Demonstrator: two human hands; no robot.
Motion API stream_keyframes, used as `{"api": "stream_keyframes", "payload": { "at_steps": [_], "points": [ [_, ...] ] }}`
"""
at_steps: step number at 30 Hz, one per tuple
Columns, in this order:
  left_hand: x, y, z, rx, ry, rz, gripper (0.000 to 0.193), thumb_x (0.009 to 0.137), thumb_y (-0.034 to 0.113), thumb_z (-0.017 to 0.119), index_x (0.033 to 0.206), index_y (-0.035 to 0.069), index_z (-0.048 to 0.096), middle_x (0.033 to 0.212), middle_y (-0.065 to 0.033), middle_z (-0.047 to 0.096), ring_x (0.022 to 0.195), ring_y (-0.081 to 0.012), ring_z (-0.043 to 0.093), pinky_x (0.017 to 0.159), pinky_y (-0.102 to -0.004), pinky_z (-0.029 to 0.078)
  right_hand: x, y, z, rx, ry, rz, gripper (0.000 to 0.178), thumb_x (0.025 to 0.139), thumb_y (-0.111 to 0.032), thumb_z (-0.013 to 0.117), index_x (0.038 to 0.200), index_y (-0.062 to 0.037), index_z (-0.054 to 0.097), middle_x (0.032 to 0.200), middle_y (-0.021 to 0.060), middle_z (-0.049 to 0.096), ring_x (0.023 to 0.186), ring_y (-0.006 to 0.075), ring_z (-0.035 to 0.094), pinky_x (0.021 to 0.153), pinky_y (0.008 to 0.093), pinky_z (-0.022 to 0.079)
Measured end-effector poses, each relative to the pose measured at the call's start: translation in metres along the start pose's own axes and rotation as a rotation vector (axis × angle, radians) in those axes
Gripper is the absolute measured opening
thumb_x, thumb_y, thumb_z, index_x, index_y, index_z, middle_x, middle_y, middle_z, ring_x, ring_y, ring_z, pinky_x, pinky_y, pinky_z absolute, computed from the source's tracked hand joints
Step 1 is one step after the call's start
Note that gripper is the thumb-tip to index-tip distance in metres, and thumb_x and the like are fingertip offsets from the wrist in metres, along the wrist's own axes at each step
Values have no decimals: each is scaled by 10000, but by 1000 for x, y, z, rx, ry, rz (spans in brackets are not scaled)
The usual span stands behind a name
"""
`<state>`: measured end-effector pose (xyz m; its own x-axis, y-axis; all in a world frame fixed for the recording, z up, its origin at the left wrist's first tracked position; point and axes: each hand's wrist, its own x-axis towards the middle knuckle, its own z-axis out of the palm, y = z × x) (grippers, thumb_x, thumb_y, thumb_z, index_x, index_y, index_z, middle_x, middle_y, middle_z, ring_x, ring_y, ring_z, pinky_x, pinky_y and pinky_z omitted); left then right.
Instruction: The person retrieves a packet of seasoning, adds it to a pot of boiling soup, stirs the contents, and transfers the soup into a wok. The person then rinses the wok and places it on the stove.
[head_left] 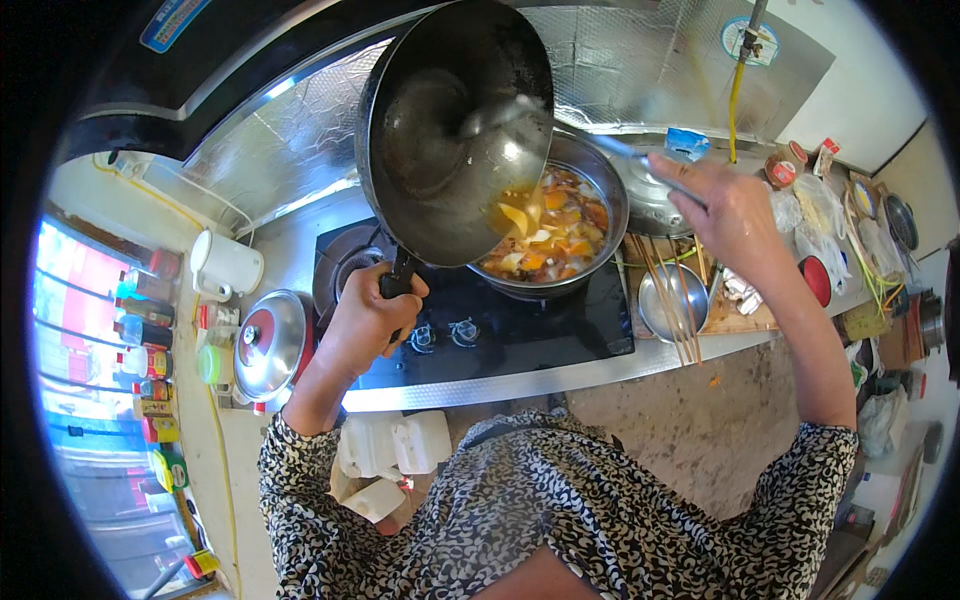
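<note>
My left hand (376, 315) is closed around the black handle of a dark wok (425, 150), which is tipped up on its side over a metal pot (619, 215). At the wok's lower rim, pale and orange chunks in broth (548, 228) meet the pot's contents. My right hand (722, 212) grips the handle of a long metal cooking utensil (625, 148). The utensil reaches left toward the wok's inside, where its far end is smeared by motion, so I cannot tell whether it is a spatula or a ladle.
The pot stands on a black gas cooktop (590, 335), right of a bare burner (350, 262). A lidded pan (270, 338) and white jug (226, 266) are left. Right are a metal lid (650, 195), a bowl (672, 303) with chopsticks across it (668, 290), and bags.
</note>
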<state>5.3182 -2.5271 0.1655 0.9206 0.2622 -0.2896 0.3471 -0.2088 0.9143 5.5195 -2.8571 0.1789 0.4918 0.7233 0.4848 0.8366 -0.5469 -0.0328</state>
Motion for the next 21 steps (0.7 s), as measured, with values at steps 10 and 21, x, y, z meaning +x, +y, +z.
{"api": "stream_keyframes", "payload": {
  "at_steps": [10, 21],
  "points": [
    [-1, -5, 13, 44, 80, 9, 235, 828, 87, 584, 1031, -29, 601, 584, -6, 512, 425, -54, 422, 401, -216, 291, -28, 4, -19, -32, 12, -80, 420, 813, -120, 697, 1222, -209, 656, 728, 81, 599, 616, 279, 607, 527, 398, 483],
    [-13, -14, 25, 213, 252, 112, 254, 813, 87, 605, 1024, -53, 629, 670, 10, 546, 564, -38, 471, 523, -211, 360, -36, -5, -26, -54, -124, -99, 415, 809, -124, 690, 1219, -183, 665, 731, 99, 590, 633, 292, 604, 559, 396, 490]
  ]
}}
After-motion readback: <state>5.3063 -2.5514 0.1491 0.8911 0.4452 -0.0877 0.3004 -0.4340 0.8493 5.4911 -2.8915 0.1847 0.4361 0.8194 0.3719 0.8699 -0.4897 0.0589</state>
